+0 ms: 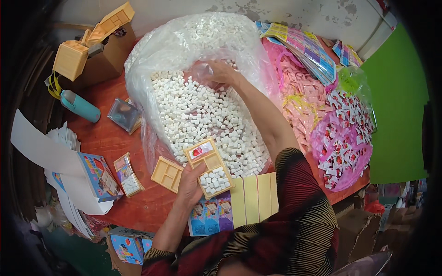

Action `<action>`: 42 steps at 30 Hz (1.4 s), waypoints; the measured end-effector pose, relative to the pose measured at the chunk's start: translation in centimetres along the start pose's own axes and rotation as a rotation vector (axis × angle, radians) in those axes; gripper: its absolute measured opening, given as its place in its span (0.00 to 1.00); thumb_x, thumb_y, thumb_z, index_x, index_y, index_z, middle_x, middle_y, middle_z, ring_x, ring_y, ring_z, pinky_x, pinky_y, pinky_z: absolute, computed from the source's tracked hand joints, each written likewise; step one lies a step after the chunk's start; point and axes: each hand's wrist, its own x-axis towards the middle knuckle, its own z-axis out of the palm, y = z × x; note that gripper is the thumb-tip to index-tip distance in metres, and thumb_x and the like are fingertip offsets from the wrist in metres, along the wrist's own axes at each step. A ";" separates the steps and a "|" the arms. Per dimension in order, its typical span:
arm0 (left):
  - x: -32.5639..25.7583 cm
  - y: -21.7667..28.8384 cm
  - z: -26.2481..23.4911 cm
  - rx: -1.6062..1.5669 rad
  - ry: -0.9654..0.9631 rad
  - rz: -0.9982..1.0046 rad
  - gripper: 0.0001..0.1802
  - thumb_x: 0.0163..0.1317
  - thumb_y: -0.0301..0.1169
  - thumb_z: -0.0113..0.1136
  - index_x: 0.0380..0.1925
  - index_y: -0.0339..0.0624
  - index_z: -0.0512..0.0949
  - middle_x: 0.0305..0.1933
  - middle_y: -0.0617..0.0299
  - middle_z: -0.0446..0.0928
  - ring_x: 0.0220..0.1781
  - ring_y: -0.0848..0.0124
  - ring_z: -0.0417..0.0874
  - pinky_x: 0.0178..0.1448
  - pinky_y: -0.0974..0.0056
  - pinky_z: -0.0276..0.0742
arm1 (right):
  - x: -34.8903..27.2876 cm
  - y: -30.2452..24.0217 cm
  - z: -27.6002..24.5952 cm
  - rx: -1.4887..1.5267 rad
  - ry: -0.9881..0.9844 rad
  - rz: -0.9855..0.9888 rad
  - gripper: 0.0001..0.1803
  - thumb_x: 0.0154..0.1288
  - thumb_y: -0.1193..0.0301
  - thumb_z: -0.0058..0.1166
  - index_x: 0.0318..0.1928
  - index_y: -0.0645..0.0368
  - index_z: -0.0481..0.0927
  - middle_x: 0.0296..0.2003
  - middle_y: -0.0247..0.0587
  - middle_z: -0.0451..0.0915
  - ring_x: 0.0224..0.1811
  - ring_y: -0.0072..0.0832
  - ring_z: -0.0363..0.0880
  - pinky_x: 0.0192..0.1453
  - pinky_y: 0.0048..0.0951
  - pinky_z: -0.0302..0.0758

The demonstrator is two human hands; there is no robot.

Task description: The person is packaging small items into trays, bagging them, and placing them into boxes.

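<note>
My left hand (189,183) grips a cream compartment tray (210,161) by its left edge. A white and red sachet (201,149) lies in its upper compartment, and small white cubes (214,182) fill the lower one; the middle ones look bare. My right hand (221,72) reaches into the large clear bag (142,83) of loose white cubes (198,110). Its fingers are bent around something see-through that I cannot make out, above the cubes. Another cream tray (166,175) lies beside my left hand, with bare compartments.
Printed card strips (251,200) lie at the near edge. To the left are a packed tray (128,175), a clear box (123,114), a teal bottle (80,106) and a carton of cream trays (106,60). Pink sachets (297,87) and strawberry-printed sachets (343,152) are heaped at right.
</note>
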 end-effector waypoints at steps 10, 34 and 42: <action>0.1 0.6 -0.1 -0.052 -0.020 -0.001 0.18 0.55 0.23 0.46 0.47 0.39 0.63 0.45 0.57 0.70 0.45 0.68 0.73 0.47 0.65 0.71 | -2.3 -2.9 -0.7 -0.238 -0.664 -0.035 0.21 0.42 0.62 0.52 0.40 0.54 0.71 0.36 0.49 0.70 0.39 0.41 0.69 0.42 0.37 0.65; -0.3 0.7 -0.6 -0.078 -0.007 0.011 0.19 0.55 0.23 0.45 0.49 0.38 0.61 0.47 0.57 0.68 0.47 0.67 0.71 0.50 0.64 0.70 | -2.9 2.3 1.9 -0.116 0.134 0.297 0.27 0.39 0.69 0.55 0.44 0.62 0.65 0.29 0.47 0.74 0.35 0.43 0.73 0.36 0.36 0.69; -0.3 1.3 -1.0 -0.100 -0.010 0.035 0.20 0.55 0.23 0.45 0.49 0.38 0.61 0.47 0.57 0.68 0.48 0.67 0.71 0.50 0.65 0.69 | -9.0 -3.4 -1.4 0.387 -0.167 0.194 0.22 0.45 0.78 0.47 0.46 0.64 0.66 0.20 0.38 0.71 0.22 0.23 0.69 0.26 0.23 0.66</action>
